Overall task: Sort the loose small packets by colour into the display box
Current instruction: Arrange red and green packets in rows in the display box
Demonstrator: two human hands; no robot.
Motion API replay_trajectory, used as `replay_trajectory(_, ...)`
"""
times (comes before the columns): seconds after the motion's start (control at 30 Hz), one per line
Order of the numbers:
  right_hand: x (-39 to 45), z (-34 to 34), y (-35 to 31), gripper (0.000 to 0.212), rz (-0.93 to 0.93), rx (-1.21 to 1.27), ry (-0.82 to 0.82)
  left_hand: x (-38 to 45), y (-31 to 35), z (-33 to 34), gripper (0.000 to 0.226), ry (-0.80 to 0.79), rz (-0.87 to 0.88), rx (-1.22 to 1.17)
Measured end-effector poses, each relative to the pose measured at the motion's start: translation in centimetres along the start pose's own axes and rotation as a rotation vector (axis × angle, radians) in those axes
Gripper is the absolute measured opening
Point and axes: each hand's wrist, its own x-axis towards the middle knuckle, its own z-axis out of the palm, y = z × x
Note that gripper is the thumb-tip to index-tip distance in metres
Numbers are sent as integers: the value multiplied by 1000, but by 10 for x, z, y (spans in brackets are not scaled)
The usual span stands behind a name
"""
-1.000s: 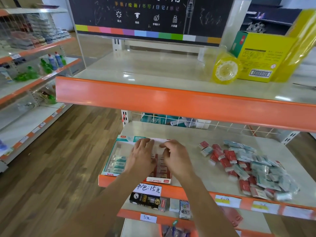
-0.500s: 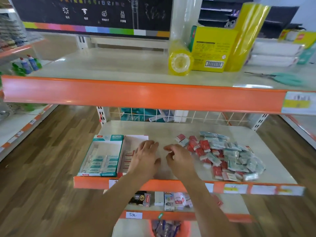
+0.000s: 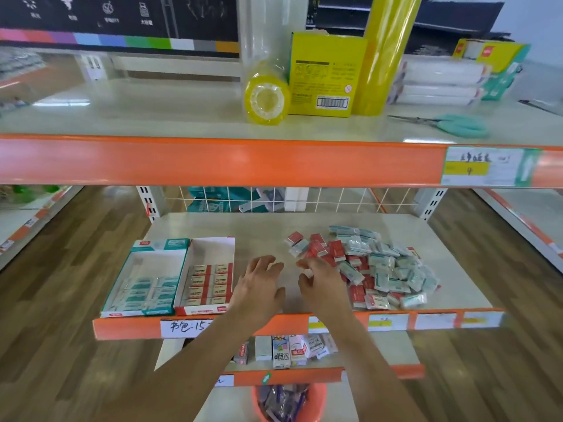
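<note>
Both hands have come away from the display box point(image 3: 170, 281) since a second ago and now hover over bare shelf between it and the pile of loose packets point(image 3: 374, 269). That pile lies at about three o'clock from the hands, red and teal mixed, with its nearest red ones just beside the right hand point(image 3: 323, 284).

I judge the packets light, small and stiff-edged but wrapped in glossy film, so likely slippery; a pinch across the two long sides of one packet lying on top should serve best, rather than a scoop into the heap.

The right hand's fingers are loosely curled; something pale shows at its fingertips, but I cannot tell whether that is a held packet or glare. The left hand point(image 3: 259, 284) is spread, fingers straight, holding nothing.

The box sits at nine o'clock from the hands, teal rows in its left compartment, red rows in its right, both part filled at the near end.

Up at twelve o'clock, on the upper shelf point(image 3: 122, 117), stand a yellow tape roll point(image 3: 266, 100) and scissors point(image 3: 457, 124).
</note>
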Motion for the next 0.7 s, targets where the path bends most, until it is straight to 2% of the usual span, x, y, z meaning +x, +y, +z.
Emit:
replay_trajectory(0.2,4,-1,13,31,4,-14,34,9,5,20,47,8,22,-21)
replay_trajectory(0.5,1,9,16,37,-6,-140,43,6,4,30,45,90,-43,-125)
replay_trajectory(0.7,-2,6,20,49,-69,16,-30,8,3,29,48,89,-56,-161)
